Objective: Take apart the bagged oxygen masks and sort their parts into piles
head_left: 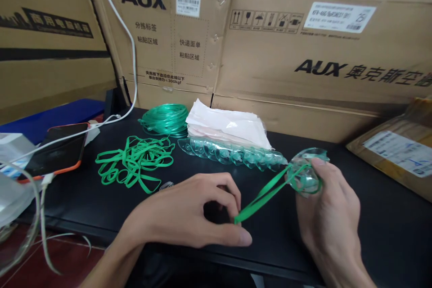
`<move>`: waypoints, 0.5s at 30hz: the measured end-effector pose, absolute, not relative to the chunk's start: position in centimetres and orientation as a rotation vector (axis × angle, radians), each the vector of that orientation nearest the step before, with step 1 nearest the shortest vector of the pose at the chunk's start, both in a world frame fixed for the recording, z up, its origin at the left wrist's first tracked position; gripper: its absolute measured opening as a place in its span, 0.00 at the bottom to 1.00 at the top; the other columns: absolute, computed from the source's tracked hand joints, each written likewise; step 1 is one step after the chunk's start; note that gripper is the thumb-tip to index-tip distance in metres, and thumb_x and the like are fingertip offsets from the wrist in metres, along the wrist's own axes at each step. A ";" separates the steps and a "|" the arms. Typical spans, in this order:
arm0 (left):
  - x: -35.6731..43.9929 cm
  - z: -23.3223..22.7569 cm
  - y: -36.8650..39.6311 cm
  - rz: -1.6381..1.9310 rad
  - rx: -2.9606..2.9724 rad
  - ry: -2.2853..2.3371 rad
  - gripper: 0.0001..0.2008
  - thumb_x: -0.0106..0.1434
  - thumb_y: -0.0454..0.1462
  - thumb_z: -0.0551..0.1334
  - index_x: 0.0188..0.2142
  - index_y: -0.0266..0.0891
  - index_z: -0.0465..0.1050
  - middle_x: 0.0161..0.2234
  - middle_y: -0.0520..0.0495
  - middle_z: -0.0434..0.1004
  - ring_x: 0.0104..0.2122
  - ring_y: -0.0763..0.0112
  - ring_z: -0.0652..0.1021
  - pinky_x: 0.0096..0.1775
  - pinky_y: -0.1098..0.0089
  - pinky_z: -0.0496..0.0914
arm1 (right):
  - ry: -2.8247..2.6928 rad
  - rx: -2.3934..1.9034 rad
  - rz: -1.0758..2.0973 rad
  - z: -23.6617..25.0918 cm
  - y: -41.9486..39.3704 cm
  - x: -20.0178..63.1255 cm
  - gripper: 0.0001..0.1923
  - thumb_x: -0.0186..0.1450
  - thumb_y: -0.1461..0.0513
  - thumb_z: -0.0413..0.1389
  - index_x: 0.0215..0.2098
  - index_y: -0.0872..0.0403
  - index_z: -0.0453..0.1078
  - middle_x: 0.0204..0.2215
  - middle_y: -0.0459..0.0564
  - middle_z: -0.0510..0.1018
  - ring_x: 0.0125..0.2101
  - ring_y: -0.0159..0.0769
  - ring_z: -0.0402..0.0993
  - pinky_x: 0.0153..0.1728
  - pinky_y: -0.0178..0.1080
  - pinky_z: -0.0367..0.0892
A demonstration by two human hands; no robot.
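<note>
My right hand (329,207) grips a clear green plastic oxygen mask (305,173) at the right of the table. A green elastic strap (265,195) runs from the mask toward the left. Its far end is pinched between the thumb and fingers of my left hand (199,211), and the strap looks stretched taut. Behind my hands lies a row of similar clear green masks (232,155), nested into one another. A tangled heap of green elastic straps (135,162) sits beyond my left hand. A small thin wire piece (166,186) lies just behind that hand.
A coil of green tubing (165,119) and a stack of white packets (226,121) stand at the back. Cardboard boxes (270,49) wall off the rear. At left are a phone (59,146) and white cables (133,63); a taped parcel (398,139) is at right.
</note>
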State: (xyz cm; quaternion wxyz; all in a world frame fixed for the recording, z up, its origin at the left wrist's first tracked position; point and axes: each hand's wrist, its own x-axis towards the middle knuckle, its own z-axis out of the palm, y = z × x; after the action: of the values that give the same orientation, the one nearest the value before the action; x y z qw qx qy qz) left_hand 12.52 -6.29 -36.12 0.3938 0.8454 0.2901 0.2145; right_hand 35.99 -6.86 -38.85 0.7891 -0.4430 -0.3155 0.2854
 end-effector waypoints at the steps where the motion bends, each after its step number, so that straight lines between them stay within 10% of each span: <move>1: 12.7 -36.1 -6.4 0.543 2.159 0.702 0.09 0.64 0.42 0.71 0.30 0.41 0.79 0.45 0.54 0.77 0.38 0.74 0.78 0.42 0.73 0.69 | -0.659 -0.943 0.614 -38.8 -6.8 36.0 0.07 0.60 0.61 0.68 0.31 0.54 0.75 0.29 0.42 0.72 0.30 0.29 0.67 0.32 0.29 0.65; 15: 15.0 -38.1 -5.9 0.979 2.107 1.143 0.11 0.68 0.44 0.67 0.49 0.51 0.78 0.41 0.57 0.75 0.32 0.74 0.71 0.39 0.71 0.67 | -1.305 -1.173 1.017 -39.9 -7.4 35.8 0.15 0.62 0.52 0.69 0.44 0.46 0.76 0.39 0.43 0.81 0.45 0.35 0.77 0.44 0.31 0.69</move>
State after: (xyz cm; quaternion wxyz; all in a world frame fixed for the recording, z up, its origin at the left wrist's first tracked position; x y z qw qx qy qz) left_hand 14.98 -5.91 -38.14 0.2727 0.7828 0.4249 0.3639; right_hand 35.83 -7.39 -39.92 0.5283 -0.4911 -0.5463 0.4258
